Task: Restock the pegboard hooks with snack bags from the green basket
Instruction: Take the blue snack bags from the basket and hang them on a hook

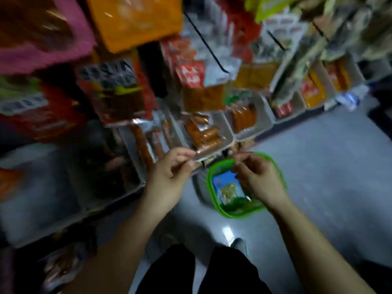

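Observation:
The frame is blurred by motion. The green basket (273, 200) stands on the grey floor below my hands, with a blue snack bag (228, 187) lying inside it. My left hand (171, 170) pinches the near edge of a clear packet of orange-brown snacks (206, 137). My right hand (256, 177) hovers over the basket with fingers curled; its fingertips seem to pinch the packet's other edge, but the blur hides this. A black pegboard hook (206, 44) juts out above, with snack bags hanging around it.
Clear plastic bins (265, 115) of packaged snacks line the shelf front from left to right. An orange bag (133, 20) and a pink bag (38, 39) hang at upper left. My legs and shoes (239, 245) stand on the floor below.

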Available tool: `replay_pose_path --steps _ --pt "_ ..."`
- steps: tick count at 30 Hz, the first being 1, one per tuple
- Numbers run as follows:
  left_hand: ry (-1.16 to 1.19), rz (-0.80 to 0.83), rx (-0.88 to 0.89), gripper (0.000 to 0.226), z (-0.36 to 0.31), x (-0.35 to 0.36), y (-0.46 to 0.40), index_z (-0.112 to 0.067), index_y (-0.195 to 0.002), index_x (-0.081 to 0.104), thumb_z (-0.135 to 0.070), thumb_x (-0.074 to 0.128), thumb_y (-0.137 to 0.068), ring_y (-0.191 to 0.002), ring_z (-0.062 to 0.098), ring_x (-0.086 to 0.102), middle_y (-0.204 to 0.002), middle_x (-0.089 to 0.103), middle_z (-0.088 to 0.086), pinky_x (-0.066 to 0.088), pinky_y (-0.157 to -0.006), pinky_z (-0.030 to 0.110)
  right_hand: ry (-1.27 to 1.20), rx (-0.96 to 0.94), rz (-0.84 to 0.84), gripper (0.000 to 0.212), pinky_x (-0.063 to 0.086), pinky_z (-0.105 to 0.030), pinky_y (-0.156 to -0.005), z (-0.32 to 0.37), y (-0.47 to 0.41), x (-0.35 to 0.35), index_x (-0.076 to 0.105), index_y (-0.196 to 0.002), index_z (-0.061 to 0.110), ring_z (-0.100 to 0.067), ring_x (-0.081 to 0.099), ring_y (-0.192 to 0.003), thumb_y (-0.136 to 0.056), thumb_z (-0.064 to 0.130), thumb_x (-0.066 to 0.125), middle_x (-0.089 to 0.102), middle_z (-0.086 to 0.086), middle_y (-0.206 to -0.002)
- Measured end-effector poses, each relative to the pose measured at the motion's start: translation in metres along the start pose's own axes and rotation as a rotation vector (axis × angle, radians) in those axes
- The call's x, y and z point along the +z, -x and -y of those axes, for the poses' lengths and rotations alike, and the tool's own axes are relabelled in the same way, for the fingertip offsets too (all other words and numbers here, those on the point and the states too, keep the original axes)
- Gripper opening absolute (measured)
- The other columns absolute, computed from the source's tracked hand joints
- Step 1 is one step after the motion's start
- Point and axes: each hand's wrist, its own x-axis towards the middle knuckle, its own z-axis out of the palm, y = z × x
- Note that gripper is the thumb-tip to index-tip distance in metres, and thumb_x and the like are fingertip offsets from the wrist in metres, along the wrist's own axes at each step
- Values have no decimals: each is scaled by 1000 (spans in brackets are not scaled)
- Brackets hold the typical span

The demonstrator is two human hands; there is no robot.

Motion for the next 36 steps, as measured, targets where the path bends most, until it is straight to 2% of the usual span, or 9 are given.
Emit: replay_pose_path --steps 9,14,17,20,23,29,32,34,36 --pt "-23 163 -271 27 202 210 -58 -18 -92 59 8 58 -86 -73 -10 58 -91 65 2 45 -77 20 162 424 -33 24 44 -27 -60 -254 -54 -68 58 -75 26 -18 57 -61 -91 8 58 66 -12 -77" --pt "-86 157 -497 19 347 311 -100 8 -106 57 9 54 -88 -94 30 60 -109 61 28 41 -72 15 325 486 100 15 52 -45 -83 -407 -116 -64 66 -101 6 -38 65 -91 -90 12 58 70 -22 -96" --pt "-109 221 -669 18 424 359 -133 -7 -81 57 7 51 -89 -73 19 49 -79 56 14 40 -63 25 454 481 197 24 44 -28 -75 -489 -159 -48 65 -110 7 -38 63 -102 -90 18 59 69 -22 -108" --pt "-119 209 -913 16 493 388 -162 1 -106 58 -6 51 -93 -98 26 55 -103 58 20 45 -79 40 586 459 296 34 40 -28 -74 -554 -202 -29 63 -120 10 -34 60 -109 -91 27 60 64 -19 -119" --pt "-112 194 -1048 41 538 403 -184 6 -132 46 -11 50 -94 -123 36 51 -134 51 22 44 -95 40 567 489 323 40 38 -27 -76 -597 -243 -12 61 -122 11 -31 59 -110 -89 34 63 63 -17 -120" --pt "46 120 -1146 38 559 418 -201 2 -136 40 -13 35 -101 -133 30 38 -143 41 19 34 -105 32 455 520 134 47 40 -25 -82 -628 -277 16 59 -123 14 -27 59 -112 -84 38 70 65 -10 -121" --pt "159 53 -1119 22 560 422 -195 -6 -83 54 -11 40 -99 -75 22 64 -78 62 15 50 -54 11 383 541 93 44 46 -30 -88 -630 -274 3 61 -119 6 -28 61 -109 -84 32 70 66 -15 -117" --pt "151 51 -1105 26 560 423 -194 -13 -72 48 -9 42 -97 -58 15 57 -68 60 9 40 -35 10 384 560 1 44 49 -38 -94 -629 -270 -22 62 -120 5 -30 62 -110 -85 29 70 66 -18 -118" --pt "-14 79 -1082 14 556 424 -194 -8 -96 58 -9 44 -96 -91 25 61 -107 63 18 54 -70 22 380 614 -89 45 51 -42 -90 -630 -265 -50 59 -124 5 -32 63 -106 -84 25 70 65 -19 -117"
